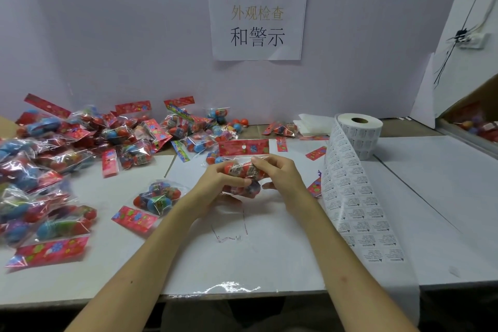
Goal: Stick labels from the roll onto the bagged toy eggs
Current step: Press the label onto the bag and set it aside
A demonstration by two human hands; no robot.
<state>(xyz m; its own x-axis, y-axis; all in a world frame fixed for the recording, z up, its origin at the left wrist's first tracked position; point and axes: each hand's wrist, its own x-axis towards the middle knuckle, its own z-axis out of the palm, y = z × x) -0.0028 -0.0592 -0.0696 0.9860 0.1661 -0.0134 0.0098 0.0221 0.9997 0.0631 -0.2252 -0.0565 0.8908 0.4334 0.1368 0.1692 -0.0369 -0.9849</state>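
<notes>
Left hand (215, 183) and right hand (277, 172), two in all, grip a single bag of toy eggs (244, 170) between them, raised just above the middle of the white table (269, 250). The left fingers curl round its left side and underside, and the right thumb and fingers pinch its right end. The bag is clear, crinkled plastic, with orange-red and darker eggs showing through and a red flowered header card with one punched hole standing above the knuckles. One label roll (359, 132) stands to the right, near the back, and a single strip of labels (358, 210), several across, trails from it to the near edge. One more bag (157, 197) lies apart, just left of the left wrist. Further left is a heap of bags (54, 156), well over a dozen and too tangled to count. One printed sign (257, 20) is taped to the wall.
</notes>
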